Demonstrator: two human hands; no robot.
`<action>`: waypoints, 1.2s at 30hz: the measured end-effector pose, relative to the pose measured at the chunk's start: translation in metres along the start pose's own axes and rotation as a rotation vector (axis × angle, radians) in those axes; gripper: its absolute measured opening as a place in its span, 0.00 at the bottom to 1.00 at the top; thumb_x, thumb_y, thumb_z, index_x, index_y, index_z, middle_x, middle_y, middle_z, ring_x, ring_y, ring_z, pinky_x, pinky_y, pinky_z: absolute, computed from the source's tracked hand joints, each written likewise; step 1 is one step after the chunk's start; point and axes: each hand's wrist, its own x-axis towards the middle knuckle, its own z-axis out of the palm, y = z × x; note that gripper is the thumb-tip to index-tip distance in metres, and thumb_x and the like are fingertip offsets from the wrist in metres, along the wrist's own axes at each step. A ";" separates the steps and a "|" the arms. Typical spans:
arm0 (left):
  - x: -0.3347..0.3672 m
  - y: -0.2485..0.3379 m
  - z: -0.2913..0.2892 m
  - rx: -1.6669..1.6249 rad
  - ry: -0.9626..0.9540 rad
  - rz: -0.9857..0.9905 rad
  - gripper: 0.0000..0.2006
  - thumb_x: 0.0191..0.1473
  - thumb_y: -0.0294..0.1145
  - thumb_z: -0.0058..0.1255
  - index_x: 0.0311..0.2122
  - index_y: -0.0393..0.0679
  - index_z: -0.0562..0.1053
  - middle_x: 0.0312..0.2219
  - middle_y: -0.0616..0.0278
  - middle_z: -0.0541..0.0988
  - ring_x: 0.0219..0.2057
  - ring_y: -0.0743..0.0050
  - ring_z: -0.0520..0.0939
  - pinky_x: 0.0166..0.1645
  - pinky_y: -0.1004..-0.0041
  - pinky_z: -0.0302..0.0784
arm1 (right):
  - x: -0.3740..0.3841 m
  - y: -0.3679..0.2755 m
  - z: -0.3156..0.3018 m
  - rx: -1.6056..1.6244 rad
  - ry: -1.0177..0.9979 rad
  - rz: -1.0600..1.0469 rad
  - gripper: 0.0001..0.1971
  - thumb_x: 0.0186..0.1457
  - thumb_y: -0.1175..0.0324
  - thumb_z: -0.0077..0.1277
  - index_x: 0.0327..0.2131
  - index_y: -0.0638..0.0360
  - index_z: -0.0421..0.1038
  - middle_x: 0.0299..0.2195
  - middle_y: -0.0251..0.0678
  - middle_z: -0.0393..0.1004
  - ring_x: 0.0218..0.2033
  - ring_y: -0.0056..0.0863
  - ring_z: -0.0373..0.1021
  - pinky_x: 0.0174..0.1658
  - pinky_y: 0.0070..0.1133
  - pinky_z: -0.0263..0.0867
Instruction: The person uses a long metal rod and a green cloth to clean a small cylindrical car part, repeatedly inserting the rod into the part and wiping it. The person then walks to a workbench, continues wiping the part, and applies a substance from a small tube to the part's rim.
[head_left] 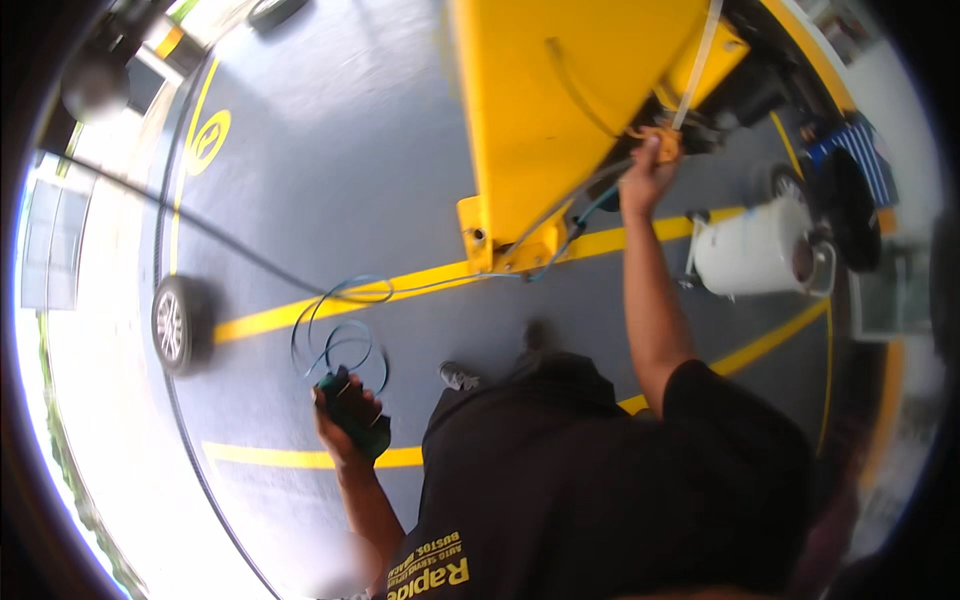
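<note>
At the lower left, my left hand (335,435) is wrapped around a dark green and black handheld device (362,412); its exact kind is unclear. A thin teal hose or cable (345,340) lies looped just beyond it and runs right along the floor. My right arm reaches forward to the tall yellow machine column (540,110). There my right hand (648,185) is closed on a small orange fitting (664,146), blurred and partly hidden by the fingers. A pale strap or hose (697,70) rises from beside the fitting.
The column's bolted yellow base (515,245) stands on a grey floor with yellow lines. At right is a white cylindrical tank (755,245). A wheel (175,325) stands at left, where a dark cable (210,228) stretches across. My shoe (459,376) shows below.
</note>
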 end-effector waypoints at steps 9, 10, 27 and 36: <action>0.000 0.094 -0.132 -0.382 0.005 0.218 0.30 0.68 0.60 0.40 0.53 0.40 0.73 0.41 0.56 0.80 0.38 0.62 0.83 0.43 0.59 0.84 | -0.058 0.033 -0.007 -1.012 0.219 0.047 0.15 0.59 0.68 0.59 0.43 0.73 0.74 0.44 0.49 0.80 0.42 0.39 0.77 0.44 0.33 0.74; -0.004 0.109 -0.159 -0.443 -0.022 0.247 0.29 0.69 0.60 0.40 0.53 0.39 0.73 0.41 0.56 0.81 0.38 0.62 0.83 0.44 0.60 0.84 | -0.096 0.027 0.019 -0.963 0.378 0.061 0.17 0.60 0.68 0.58 0.46 0.74 0.73 0.46 0.50 0.79 0.44 0.41 0.77 0.46 0.34 0.74; -0.088 0.344 -0.472 -0.775 0.237 0.636 0.31 0.69 0.62 0.36 0.52 0.39 0.72 0.42 0.54 0.79 0.42 0.60 0.82 0.46 0.60 0.84 | -0.669 -0.261 0.425 -1.330 -2.484 0.104 0.15 0.63 0.60 0.51 0.42 0.63 0.75 0.34 0.42 0.81 0.27 0.32 0.79 0.31 0.30 0.73; -0.181 0.472 -0.678 -0.814 0.492 0.779 0.33 0.70 0.62 0.33 0.60 0.41 0.69 0.51 0.50 0.78 0.49 0.53 0.81 0.50 0.54 0.83 | -0.979 -0.562 0.636 -0.471 -2.869 -0.088 0.22 0.62 0.75 0.51 0.60 0.55 0.69 0.37 0.39 0.77 0.35 0.23 0.73 0.43 0.23 0.71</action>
